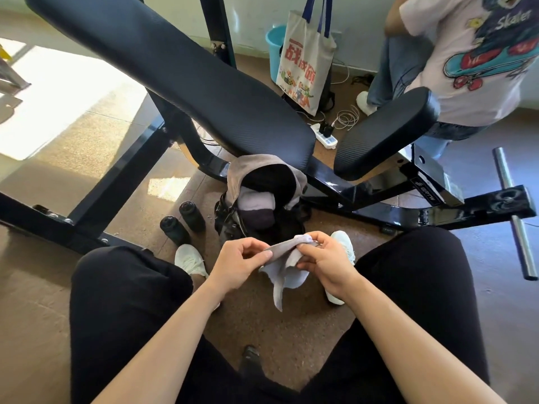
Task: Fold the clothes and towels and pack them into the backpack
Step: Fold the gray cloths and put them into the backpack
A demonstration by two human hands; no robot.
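I hold a small grey and pale lilac cloth [284, 269], perhaps a sock, between both hands above the floor between my knees. My left hand [239, 262] pinches its left end. My right hand [326, 262] grips its bunched right end, and a loose tail hangs down. Just beyond my hands stands the open black backpack [233, 223] on the floor. Folded grey and dark clothes [256, 207] fill its mouth, and a grey garment [256, 163] drapes over its top.
A black padded weight bench [180, 74] with a steel frame [408, 208] spans the scene behind the backpack. Two black bottles [182, 223] stand left of it. A tote bag [306, 59], power strip [325, 137] and another person [466, 62] are at the back right.
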